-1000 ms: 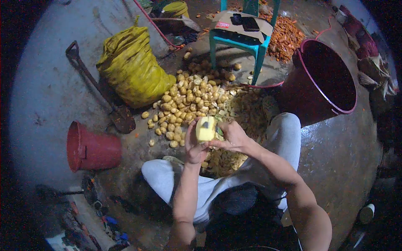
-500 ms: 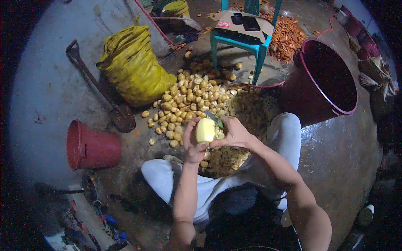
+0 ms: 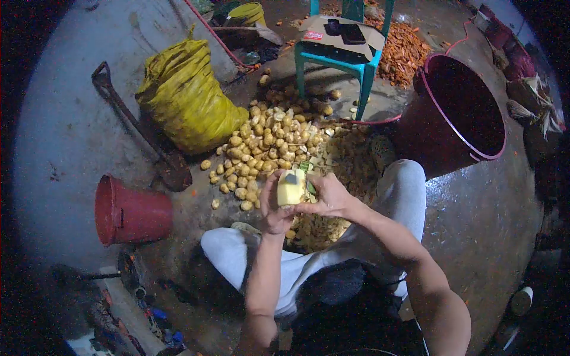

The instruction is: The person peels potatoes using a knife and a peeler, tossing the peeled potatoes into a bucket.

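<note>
My left hand [image 3: 274,207] is wrapped around a pale yellow peeled potato [image 3: 291,193], in front of my crossed legs. My right hand [image 3: 329,196] grips a small knife [image 3: 291,178] with green on its handle; its grey blade lies against the upper part of the potato. The right thumb reaches across to the potato's lower side. Just beyond my hands spreads a heap of unpeeled potatoes [image 3: 267,142]. Peelings [image 3: 320,228] cover the floor beneath my hands and to the right of the heap.
A yellow sack [image 3: 187,101] leans beside the heap, with a shovel [image 3: 133,121] to its left. One dark red bucket [image 3: 142,212] lies tilted at left; a larger maroon tub [image 3: 424,133] stands at right. Behind are a teal chair [image 3: 362,68] holding cardboard and phones, and an orange pile [image 3: 404,53].
The knife blade has moved from beyond the potato's top edge onto its near face, and the right hand has turned slightly. My left hand still holds the potato in about the same place.
</note>
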Tool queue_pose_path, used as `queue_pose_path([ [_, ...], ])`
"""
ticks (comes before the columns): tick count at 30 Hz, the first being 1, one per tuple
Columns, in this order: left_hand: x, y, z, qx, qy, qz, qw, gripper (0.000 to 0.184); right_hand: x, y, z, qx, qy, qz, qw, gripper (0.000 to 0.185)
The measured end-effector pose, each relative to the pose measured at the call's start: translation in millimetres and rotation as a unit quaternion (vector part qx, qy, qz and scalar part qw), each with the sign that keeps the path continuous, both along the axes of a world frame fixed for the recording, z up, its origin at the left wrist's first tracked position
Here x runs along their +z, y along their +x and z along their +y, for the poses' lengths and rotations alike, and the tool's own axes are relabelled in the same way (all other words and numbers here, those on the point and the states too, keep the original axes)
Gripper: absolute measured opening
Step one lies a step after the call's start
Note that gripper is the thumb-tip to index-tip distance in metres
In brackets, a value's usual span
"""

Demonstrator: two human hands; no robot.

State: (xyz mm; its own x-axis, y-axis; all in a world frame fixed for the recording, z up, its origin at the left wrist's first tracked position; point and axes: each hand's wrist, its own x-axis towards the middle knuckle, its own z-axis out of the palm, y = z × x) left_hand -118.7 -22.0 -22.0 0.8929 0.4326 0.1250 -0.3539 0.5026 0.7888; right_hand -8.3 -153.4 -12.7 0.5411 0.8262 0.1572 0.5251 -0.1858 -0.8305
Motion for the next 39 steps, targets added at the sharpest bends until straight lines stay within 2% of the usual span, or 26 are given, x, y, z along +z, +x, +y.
queue_pose_path([
  [2, 0, 1, 0, 0.008, 0.006, -0.008, 1.0, 0.082, 0, -3, 0, 0.002, -0.016, -0.012, 1.0, 0.068],
  [4, -2, 2, -1, 0.038, -0.003, -0.012, 0.999, 0.079, 0, -6, 1, -0.03, -0.051, -0.122, 0.991, 0.062],
  [8, -4, 0, -2, 0.068, 0.015, 0.002, 0.998, 0.077, 3, -8, 2, -0.009, -0.06, -0.116, 0.991, 0.058],
  [10, -3, 4, -3, 0.056, 0.002, -0.009, 0.998, 0.078, -7, -5, 7, 0.012, 0.049, 0.039, 0.998, 0.062],
  [12, 3, 6, -8, 0.066, -0.014, -0.009, 0.998, 0.078, -9, 2, 6, 0.002, 0.034, 0.032, 0.999, 0.068],
  [13, 8, 6, -9, 0.053, -0.035, -0.002, 0.998, 0.083, -8, 6, 6, -0.009, 0.019, 0.025, 0.999, 0.076],
  [14, 9, 5, -10, 0.04, -0.056, 0.005, 0.998, 0.088, -8, 7, 5, -0.008, 0.019, 0.025, 0.999, 0.076],
  [16, 2, 3, -4, 0.01, -0.054, 0.008, 0.998, 0.091, -1, 9, 3, -0.006, -0.01, 0.027, 1.0, 0.093],
  [17, 0, 3, -3, -0.002, -0.042, 0.007, 0.999, 0.09, -1, 9, 2, -0.008, -0.01, 0.027, 1.0, 0.093],
  [19, -4, 2, 2, -0.013, -0.029, 0.006, 0.999, 0.09, -3, 8, 2, -0.007, 0.001, 0.055, 0.998, 0.084],
  [22, -5, 1, 8, -0.046, 0.004, 0.026, 0.999, 0.092, -3, 7, 1, -0.004, 0.021, 0.068, 0.997, 0.085],
  [25, 0, 1, 6, -0.059, 0.008, 0.024, 0.998, 0.083, -6, 6, 3, -0.001, 0.058, 0.042, 0.997, 0.084],
  [27, 1, 2, 5, -0.068, 0.002, 0.008, 0.998, 0.085, -1, 7, 0, 0.007, 0.04, 0.045, 0.998, 0.08],
  [32, 1, 3, 1, -0.029, -0.005, -0.014, 0.999, 0.086, 2, 2, -1, 0.009, 0.043, 0.022, 0.999, 0.068],
  [34, 0, 2, 2, -0.005, 0.005, -0.02, 1.0, 0.086, 7, 1, -3, 0.011, -0.032, -0.057, 0.998, 0.058],
  [35, 0, 1, 2, 0.009, 0.017, -0.011, 1.0, 0.085, 10, -1, -3, 0.011, -0.032, -0.058, 0.998, 0.058],
  [37, -1, 2, 1, 0.025, 0.028, -0.003, 0.999, 0.084, 14, -5, -4, -0.01, -0.052, -0.166, 0.985, 0.056],
  [39, -6, 4, 1, 0.049, 0.023, 0.001, 0.999, 0.087, 13, -4, -2, -0.013, -0.038, -0.161, 0.986, 0.053],
])
